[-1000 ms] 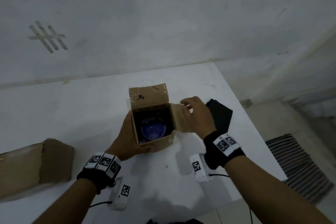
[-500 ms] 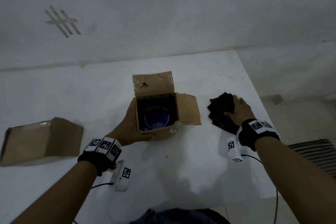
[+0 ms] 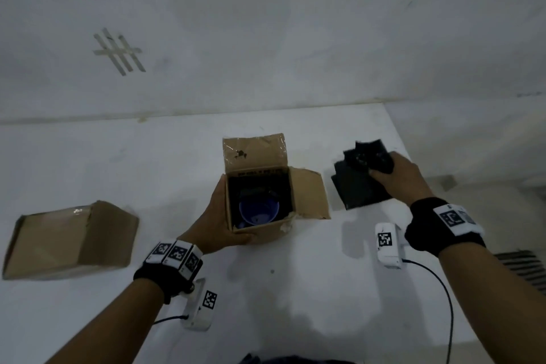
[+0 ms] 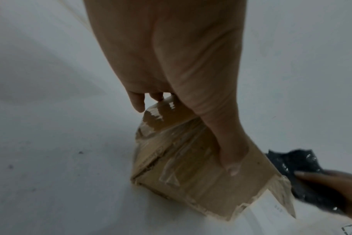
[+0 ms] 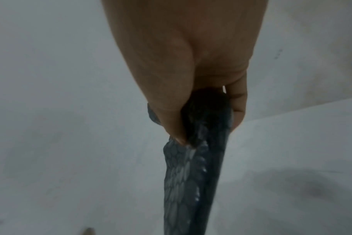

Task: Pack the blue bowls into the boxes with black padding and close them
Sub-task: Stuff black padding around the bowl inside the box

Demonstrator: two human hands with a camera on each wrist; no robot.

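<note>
An open cardboard box stands mid-table, lined with black padding, with a blue bowl inside it. My left hand grips the box's left side, thumb across the near wall. The far flap and the right flap stand open. To the right lies a sheet of black padding. My right hand pinches its far edge and lifts it. In the right wrist view the black bubble padding hangs from my pinched fingers.
A second cardboard box lies on its side at the left of the white table. The table's right edge runs just past the padding, with floor and a striped mat beyond. A wall stands behind.
My right hand left the box's right flap, went right to the black padding and now pinches and lifts it. The left hand kept hold of the box.
</note>
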